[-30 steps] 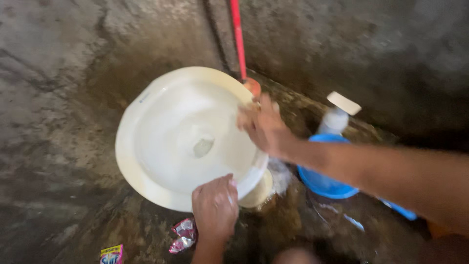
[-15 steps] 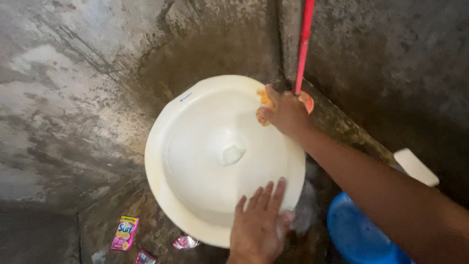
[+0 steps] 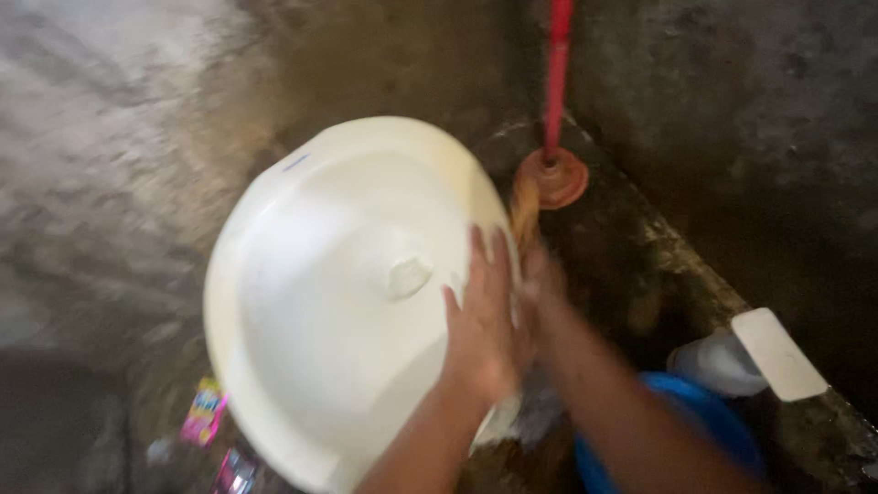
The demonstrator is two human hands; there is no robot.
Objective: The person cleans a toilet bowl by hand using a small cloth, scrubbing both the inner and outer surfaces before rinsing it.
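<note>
Overhead, head view only: left hand (image 3: 480, 334) flat, fingers spread, palm pressed on inner right side of cream basin (image 3: 320, 302), seemingly to steady tilted basin. Right hand (image 3: 535, 274) just beside left, at basin rim, blurred; looks closed on orange cloth (image 3: 524, 206), grip not certain. Basin stands tipped on wet concrete floor (image 3: 119, 137), under both hands. Beyond right hand: red plunger (image 3: 551, 174) against wall. Right of forearms: blue tub (image 3: 695, 416), white bottle (image 3: 722, 361). Left of basin: pink sachet (image 3: 206, 412) on floor.

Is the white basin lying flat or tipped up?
Tipped up: the basin faces the camera on edge, left hand flat inside it, right hand behind its rim.
</note>
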